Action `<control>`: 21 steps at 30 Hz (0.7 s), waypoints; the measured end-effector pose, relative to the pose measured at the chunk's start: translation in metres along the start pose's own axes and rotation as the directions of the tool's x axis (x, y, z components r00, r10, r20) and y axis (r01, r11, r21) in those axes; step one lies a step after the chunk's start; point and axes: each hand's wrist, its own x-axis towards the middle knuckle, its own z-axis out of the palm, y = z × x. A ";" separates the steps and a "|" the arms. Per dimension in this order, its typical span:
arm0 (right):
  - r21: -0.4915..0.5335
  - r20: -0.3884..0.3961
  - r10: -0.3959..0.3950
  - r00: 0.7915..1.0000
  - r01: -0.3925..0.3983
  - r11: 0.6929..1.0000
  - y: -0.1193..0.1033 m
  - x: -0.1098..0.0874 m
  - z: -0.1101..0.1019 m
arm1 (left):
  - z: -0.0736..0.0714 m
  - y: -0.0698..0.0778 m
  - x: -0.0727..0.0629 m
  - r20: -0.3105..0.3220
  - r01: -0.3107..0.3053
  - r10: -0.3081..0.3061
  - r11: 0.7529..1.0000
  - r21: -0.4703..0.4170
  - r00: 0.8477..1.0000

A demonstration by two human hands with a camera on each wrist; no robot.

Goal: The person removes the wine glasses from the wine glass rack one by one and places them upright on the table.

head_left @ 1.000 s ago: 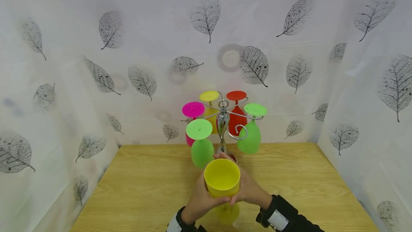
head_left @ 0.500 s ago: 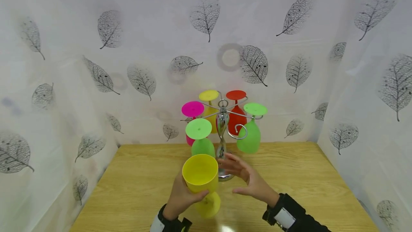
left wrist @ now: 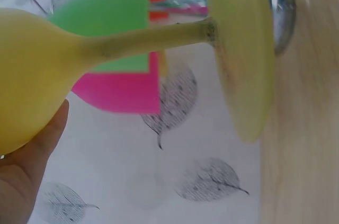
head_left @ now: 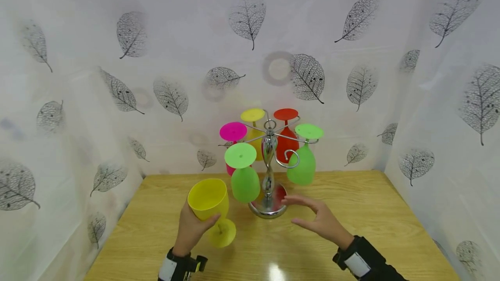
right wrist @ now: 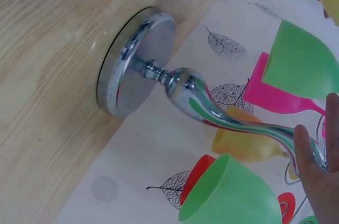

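Observation:
In the head view my left hand (head_left: pixel 191 227) grips a yellow goblet (head_left: pixel 208 200) round its bowl, mouth up, thumb across the near side. Its stem and foot show below the bowl, close over the table in the left wrist view. My right hand (head_left: pixel 318 220) is to the right of a chrome stemware rack (head_left: pixel 268 172), fingers extended, thumb apart, holding nothing. Upside down on the rack's arms hang a near green goblet (head_left: pixel 245 183), a magenta goblet (head_left: pixel 233 131), another yellow goblet (head_left: pixel 253 115), a red goblet (head_left: pixel 287 142) and a right-hand green goblet (head_left: pixel 302 168). One curled front arm carries no goblet.
The rack's round base (head_left: pixel 267 211) stands on a wooden table (head_left: pixel 351 211) towards its back edge. Behind and at both sides hangs a white sheet (head_left: pixel 195 21) printed with grey leaves.
Both hands were round the yellow goblet. The right hand has let go and drawn off to the right, while the left hand has carried the goblet leftward, away from the rack's front.

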 end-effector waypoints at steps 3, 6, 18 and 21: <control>-0.025 -0.010 -0.001 1.000 0.001 1.000 0.002 -0.002 -0.003 | -0.004 -0.014 0.007 -0.035 0.053 -0.052 0.998 0.046 0.998; -0.026 -0.012 0.014 1.000 -0.015 1.000 0.004 -0.004 -0.005 | -0.006 -0.031 0.015 -0.073 0.085 -0.080 0.993 0.077 0.994; -0.021 -0.020 0.023 1.000 -0.023 1.000 0.009 -0.009 -0.006 | -0.009 -0.088 0.053 -0.189 0.127 -0.109 0.988 0.090 0.976; -0.026 -0.038 0.027 0.999 -0.028 0.999 0.013 -0.011 -0.006 | -0.008 -0.101 0.062 -0.213 0.141 -0.120 0.986 0.088 0.970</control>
